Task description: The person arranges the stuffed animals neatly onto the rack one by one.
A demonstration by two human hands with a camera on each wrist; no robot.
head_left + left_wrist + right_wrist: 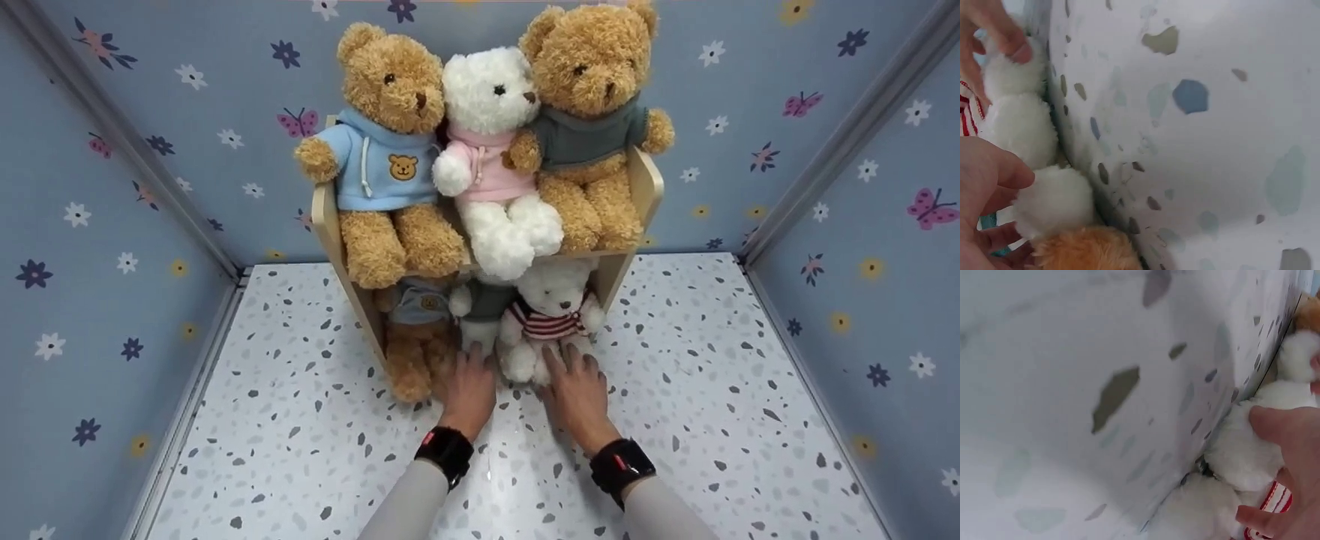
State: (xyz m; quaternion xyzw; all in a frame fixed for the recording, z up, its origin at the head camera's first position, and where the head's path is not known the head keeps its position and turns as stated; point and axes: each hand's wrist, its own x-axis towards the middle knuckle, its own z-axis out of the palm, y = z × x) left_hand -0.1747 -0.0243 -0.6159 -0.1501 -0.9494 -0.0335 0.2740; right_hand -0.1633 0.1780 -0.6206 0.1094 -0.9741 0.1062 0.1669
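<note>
My left hand [470, 386] reaches to the lower shelf, its fingers lying against the leg of a white teddy bear in a dark green top [491, 301]. In the left wrist view, thumb and fingers lie along a white plush foot [1053, 202]. My right hand [579, 390] touches the legs of a white teddy bear in a red-striped top [551, 322]. Seen from the right wrist, the thumb rests on one white foot [1244, 450], with another finger beside the striped cloth. A brown teddy bear in a grey-blue hoodie [420, 330] sits left of my left hand.
On the upper shelf of the wooden rack [326, 217] sit a brown bear in a light blue hoodie [382, 165], a white bear in pink [495, 161] and a brown bear in green [589, 135]. Patterned walls [97, 262] enclose the speckled floor [705, 390].
</note>
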